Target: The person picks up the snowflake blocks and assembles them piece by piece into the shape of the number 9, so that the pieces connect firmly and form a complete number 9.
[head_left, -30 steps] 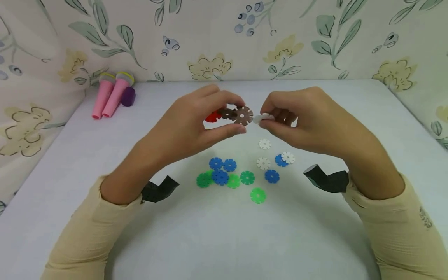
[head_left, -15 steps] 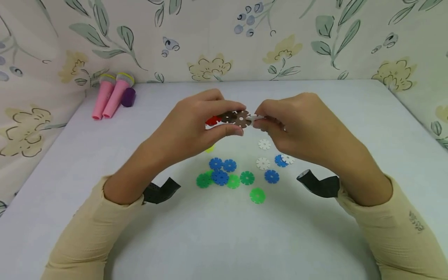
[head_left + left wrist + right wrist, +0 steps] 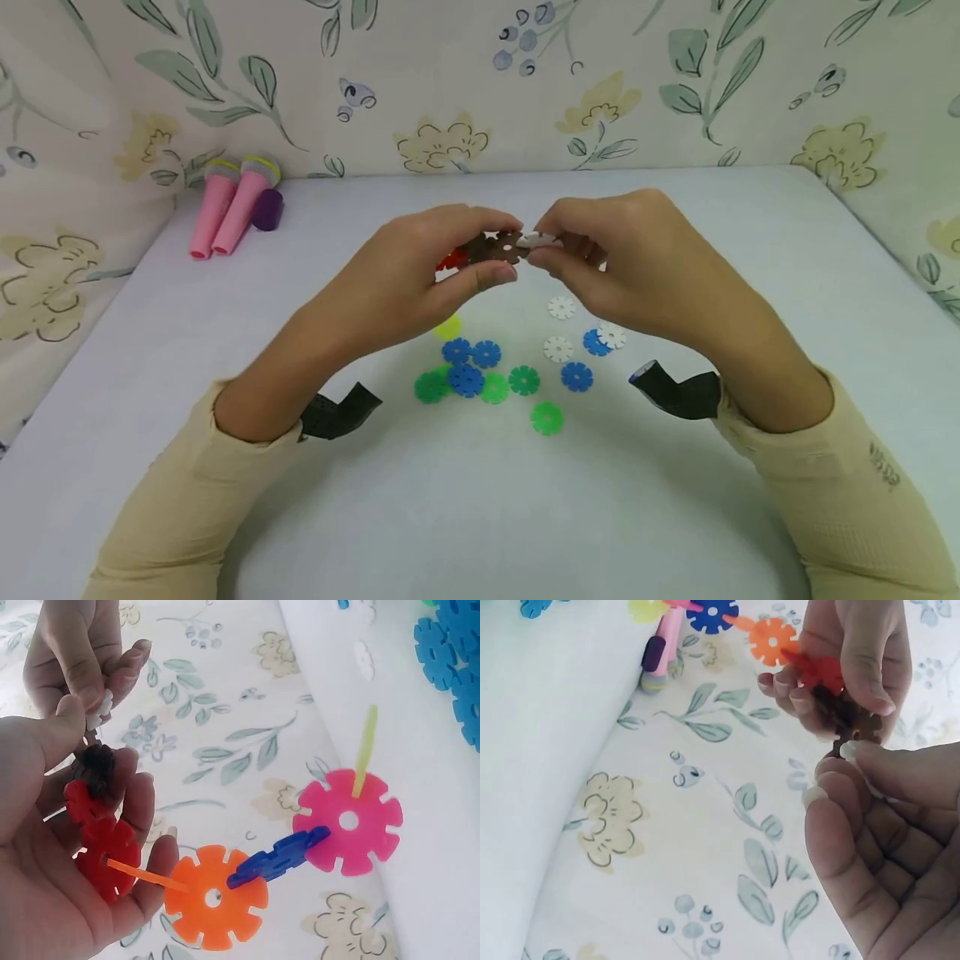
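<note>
My left hand holds a chain of notched plastic discs, its thumb and fingers about the brown discs. In the left wrist view the chain runs on through red discs, an orange disc, a blue disc, a pink disc and a yellow disc seen edge-on. My right hand pinches a white notched disc right at the end brown disc's edge. Fingers hide much of this joint in the right wrist view. Both hands are raised above the table.
Loose discs lie on the white table below the hands: several blue discs, green discs and white discs. Two pink toy microphones and a purple piece are at the back left, near the patterned cloth.
My right hand has moved left, bringing the white disc from just apart to the brown disc's edge; the white disc has also changed its tilt. Yellow now shows below my left hand.
</note>
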Tool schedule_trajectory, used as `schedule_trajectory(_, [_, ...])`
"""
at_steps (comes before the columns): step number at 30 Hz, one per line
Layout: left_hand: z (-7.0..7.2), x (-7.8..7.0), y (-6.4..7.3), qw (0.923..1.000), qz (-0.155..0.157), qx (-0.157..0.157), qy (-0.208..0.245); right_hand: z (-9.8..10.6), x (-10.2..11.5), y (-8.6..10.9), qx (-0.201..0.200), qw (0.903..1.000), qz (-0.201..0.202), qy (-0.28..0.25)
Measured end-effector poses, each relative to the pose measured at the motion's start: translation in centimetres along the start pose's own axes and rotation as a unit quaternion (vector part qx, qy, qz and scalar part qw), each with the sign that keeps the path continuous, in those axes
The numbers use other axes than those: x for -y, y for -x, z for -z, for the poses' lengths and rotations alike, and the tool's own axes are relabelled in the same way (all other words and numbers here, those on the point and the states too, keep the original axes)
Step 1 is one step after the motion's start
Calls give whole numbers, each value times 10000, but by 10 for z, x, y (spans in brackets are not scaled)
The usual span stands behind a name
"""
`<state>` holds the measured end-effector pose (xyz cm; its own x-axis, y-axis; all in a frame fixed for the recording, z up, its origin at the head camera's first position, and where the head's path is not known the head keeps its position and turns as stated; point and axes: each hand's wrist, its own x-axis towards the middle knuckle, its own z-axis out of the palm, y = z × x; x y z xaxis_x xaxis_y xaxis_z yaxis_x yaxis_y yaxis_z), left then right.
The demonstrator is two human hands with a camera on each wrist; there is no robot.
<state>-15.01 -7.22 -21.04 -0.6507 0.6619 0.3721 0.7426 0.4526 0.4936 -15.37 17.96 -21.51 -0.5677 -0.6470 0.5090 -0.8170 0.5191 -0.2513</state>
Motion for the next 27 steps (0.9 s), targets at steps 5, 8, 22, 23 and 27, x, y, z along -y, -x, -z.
schedule_trajectory(5, [5,1,3,9998,63,134,113,9,14,-7,114,9992,-247,-306])
schedule_trajectory(8, [9,2,4,9995,144,169,221,13,17,-7,461,9964,-641,-311])
schedule_trajectory(22, [19,0,7,9981,413,133,445,-38,-22,-7,4496,8611,-2374,-71])
schedule_trajectory(23, [19,0,7,9981,403,127,452,-42,-23,-7,4525,8590,-2394,-32])
schedule_trajectory(27, [19,0,7,9983,361,77,457,-54,-24,-7,4435,8646,-2361,64])
